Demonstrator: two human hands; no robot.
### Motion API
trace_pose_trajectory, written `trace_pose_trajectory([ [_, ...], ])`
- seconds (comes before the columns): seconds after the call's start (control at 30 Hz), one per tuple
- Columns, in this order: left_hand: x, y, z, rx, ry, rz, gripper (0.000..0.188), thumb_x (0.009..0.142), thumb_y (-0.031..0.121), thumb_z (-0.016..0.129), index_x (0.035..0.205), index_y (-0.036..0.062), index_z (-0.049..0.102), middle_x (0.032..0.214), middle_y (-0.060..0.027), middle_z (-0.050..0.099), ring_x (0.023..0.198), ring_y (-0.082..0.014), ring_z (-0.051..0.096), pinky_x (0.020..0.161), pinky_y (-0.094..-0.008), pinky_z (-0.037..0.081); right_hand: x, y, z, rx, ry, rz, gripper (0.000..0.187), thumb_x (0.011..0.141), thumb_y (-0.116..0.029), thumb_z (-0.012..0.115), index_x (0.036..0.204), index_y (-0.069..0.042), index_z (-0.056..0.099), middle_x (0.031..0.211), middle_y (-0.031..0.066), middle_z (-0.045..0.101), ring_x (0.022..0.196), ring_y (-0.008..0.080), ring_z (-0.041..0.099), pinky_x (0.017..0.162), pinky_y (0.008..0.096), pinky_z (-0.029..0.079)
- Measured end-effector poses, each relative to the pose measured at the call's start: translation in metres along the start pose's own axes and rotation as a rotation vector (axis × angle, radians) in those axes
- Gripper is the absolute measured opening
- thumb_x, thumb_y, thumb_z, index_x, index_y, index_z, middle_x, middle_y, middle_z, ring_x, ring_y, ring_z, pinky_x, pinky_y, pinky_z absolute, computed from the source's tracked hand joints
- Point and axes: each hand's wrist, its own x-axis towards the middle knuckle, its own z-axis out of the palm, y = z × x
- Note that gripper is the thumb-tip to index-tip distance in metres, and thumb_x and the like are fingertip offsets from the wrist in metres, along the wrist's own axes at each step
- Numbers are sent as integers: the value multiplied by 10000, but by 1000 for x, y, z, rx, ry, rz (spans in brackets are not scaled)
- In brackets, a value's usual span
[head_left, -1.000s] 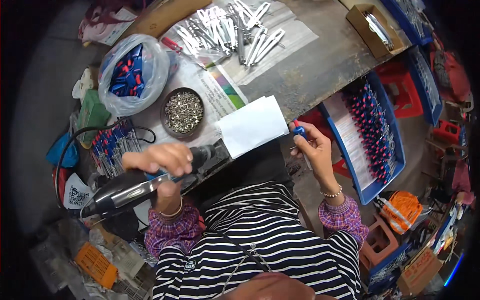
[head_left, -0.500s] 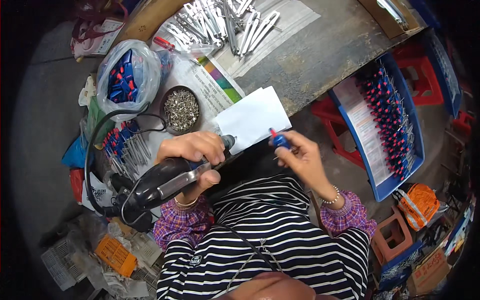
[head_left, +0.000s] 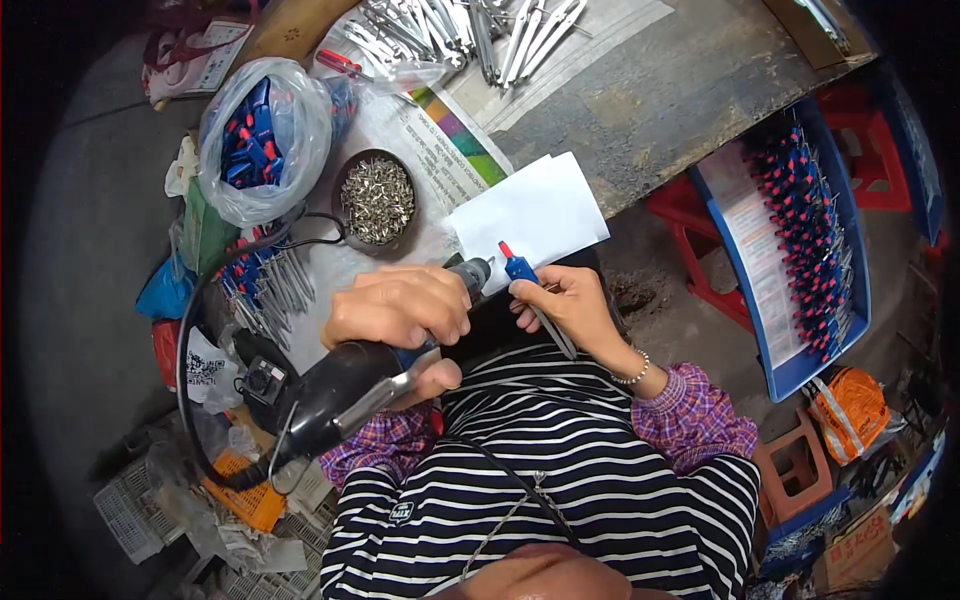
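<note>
a black corded power driver is gripped in the left hand, fingers wrapped fully round its body so that the nose is steadied close to the chest. a small blue-and-red handled tool is pinched in the right hand, fingers curled shut about it, its head brought just beside the driver's tip for alignment. a bowl of small metal fasteners is kept near on the bench, beside a white sheet of paper.

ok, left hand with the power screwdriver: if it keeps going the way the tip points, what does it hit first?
Likely the small blue and red piece pinched in the right hand. The left hand aims the black power screwdriver up and right, tip just short of it. Beyond lies the white paper sheet; depth is unclear.
</note>
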Motion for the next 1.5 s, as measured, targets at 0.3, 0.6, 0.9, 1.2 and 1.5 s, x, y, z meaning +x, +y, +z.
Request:
trace_pose_trajectory([
  [0.3, 6, 4, 6, -83, -84, 130, 412, 749, 146, 750, 924, 60, 387, 706, -120, 584, 543, -239, 611, 494, -356, 520, -4, 0, 2, 81, 7, 70, 238, 852, -194, 649, 765, 27, 658, 651, 35, 629, 458, 34, 501, 385, 182, 384],
  [0.6, 10, 5, 9, -97, -108, 77, 395, 762, 135, 740, 909, 70, 379, 711, -119, 599, 554, -246, 622, 506, -353, 530, -3, 2, 2, 78, 23, 72, 221, 846, -195, 644, 785, 16, 668, 642, 23, 627, 459, 31, 509, 386, 179, 386],
  [0.9, 23, 7, 28, -41, -241, 29, 373, 700, 7, 708, 911, 49, 403, 718, -147, 616, 528, -235, 605, 495, -348, 529, -4, 4, 2, 91, 21, 48, 211, 845, -188, 644, 801, 17, 671, 640, 16, 627, 454, 35, 510, 387, 182, 392],
  [1.2, 19, 1, 32, -76, -21, 72, 307, 695, -26, 727, 824, 9, 451, 638, -125, 580, 496, -231, 579, 458, -345, 503, -5, 5, 5, 89, 35, 50, 206, 847, -193, 644, 791, 4, 670, 636, 5, 618, 460, 30, 507, 390, 180, 387],
  [1.5, 16, 4, 22, -11, -96, 45, 416, 727, 66, 729, 919, 62, 360, 698, -117, 586, 527, -235, 602, 484, -351, 518, -3, 6, 3, 71, 14, 2, 218, 849, -202, 644, 786, 5, 669, 630, 7, 611, 463, 33, 507, 390, 181, 391],
])
